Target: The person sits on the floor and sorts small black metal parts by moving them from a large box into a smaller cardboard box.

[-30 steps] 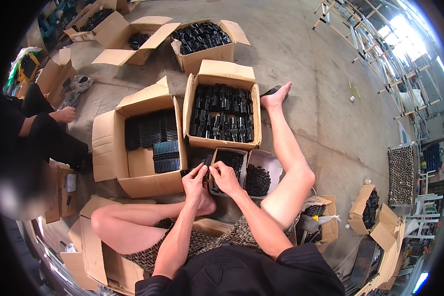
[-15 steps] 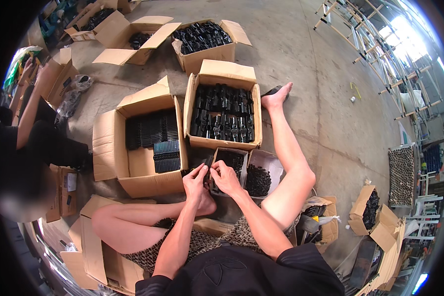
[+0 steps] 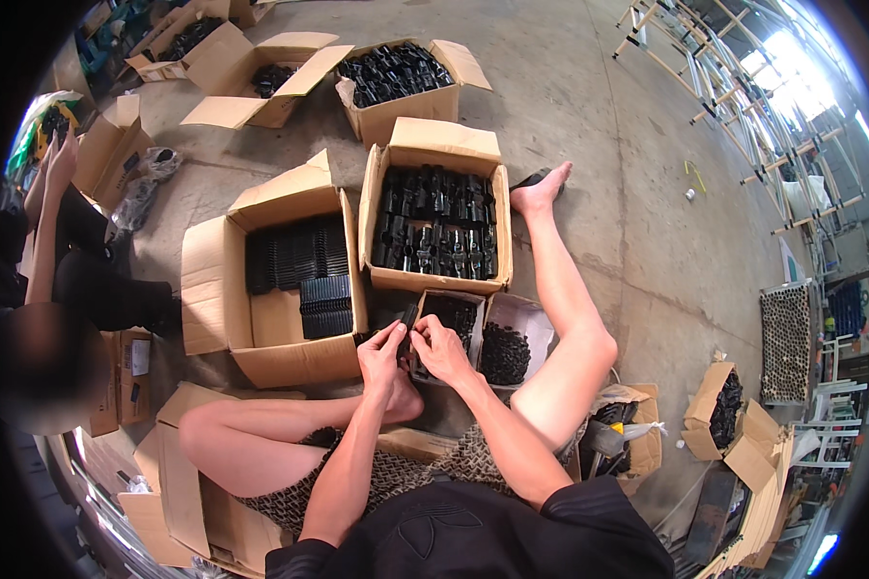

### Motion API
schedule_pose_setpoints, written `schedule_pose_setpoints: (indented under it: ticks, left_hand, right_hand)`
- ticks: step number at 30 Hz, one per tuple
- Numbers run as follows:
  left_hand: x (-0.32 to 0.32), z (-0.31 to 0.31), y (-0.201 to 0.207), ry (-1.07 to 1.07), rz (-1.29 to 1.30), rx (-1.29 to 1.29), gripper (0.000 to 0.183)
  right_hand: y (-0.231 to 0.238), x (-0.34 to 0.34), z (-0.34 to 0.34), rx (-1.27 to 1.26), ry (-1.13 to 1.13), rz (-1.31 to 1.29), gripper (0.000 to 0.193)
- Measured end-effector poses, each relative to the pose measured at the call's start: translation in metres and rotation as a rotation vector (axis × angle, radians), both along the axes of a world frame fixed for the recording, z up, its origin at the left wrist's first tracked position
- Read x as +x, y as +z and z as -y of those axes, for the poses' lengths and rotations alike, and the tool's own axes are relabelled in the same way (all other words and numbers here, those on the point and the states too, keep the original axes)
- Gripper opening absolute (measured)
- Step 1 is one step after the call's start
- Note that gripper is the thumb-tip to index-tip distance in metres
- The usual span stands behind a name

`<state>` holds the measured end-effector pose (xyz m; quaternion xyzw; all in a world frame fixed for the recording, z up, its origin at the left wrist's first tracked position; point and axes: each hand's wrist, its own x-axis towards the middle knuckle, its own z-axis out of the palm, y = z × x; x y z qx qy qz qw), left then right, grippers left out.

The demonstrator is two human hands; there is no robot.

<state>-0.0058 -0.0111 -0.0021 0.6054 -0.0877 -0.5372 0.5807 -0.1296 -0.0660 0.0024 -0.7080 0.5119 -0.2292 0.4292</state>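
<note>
Part (image 3: 409, 315), black, lies gripped in my left fingers (image 3: 393, 332), long axis pointing away; my right fingers (image 3: 422, 330) pinch its right edge.

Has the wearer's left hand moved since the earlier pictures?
No, no clear shift: the left hand stays just beside the near right corner of the carton holding stacked black pieces.

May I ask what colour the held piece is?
The piece is black, shown in the head view.
</note>
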Motion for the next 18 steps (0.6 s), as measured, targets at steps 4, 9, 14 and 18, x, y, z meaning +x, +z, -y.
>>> schedule_pose_setpoints:
  ticks: [4, 9, 14, 18]
  left_hand:
    - [0.000, 0.001, 0.000, -0.035, -0.006, 0.018, 0.027]
    - [0.011, -0.002, -0.009, -0.199, -0.005, 0.066, 0.023]
    - [0.021, -0.003, 0.000, -0.384, -0.243, 0.096, 0.026]
    - [0.038, 0.000, 0.048, -0.514, -0.339, 0.073, 0.033]
  right_hand:
    - [-0.002, -0.003, 0.006, 0.007, 0.034, -0.144, 0.030]
    - [0.019, -0.011, 0.011, -0.404, 0.164, -0.015, 0.033]
    - [0.002, -0.025, 0.010, -0.309, 0.477, -0.219, 0.058]
    - [-0.015, -0.029, 0.012, -0.285, 0.480, -0.057, 0.050]
